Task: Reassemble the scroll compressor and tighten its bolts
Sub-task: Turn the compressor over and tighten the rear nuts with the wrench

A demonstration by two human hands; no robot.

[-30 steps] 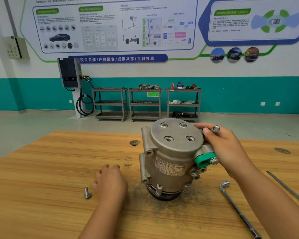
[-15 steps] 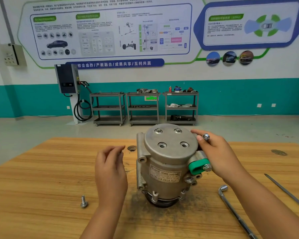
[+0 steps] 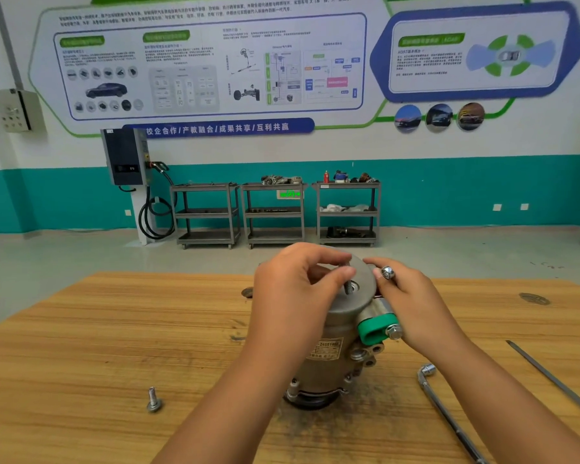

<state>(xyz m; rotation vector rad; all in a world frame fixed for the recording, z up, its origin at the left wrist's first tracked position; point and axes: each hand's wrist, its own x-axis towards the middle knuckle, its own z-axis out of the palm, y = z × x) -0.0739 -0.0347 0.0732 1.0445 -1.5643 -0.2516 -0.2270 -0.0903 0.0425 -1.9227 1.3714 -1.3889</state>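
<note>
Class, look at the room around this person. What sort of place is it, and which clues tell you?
Probably a vehicle-technology training workshop. The wall carries car-systems posters, an EV charger stands below them, and metal carts hold mechanical parts.

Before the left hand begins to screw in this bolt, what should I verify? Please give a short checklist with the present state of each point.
1. Tip of the bolt in the left hand meets a hole in the compressor top: ok.
2. This bolt is straight: cannot tell, the hand hides its head.
3. The compressor stands on the table: ok.
4. The right hand holds the second bolt ready: ok.
5. The spare bolt and the wrench lie on the table: ok.
</note>
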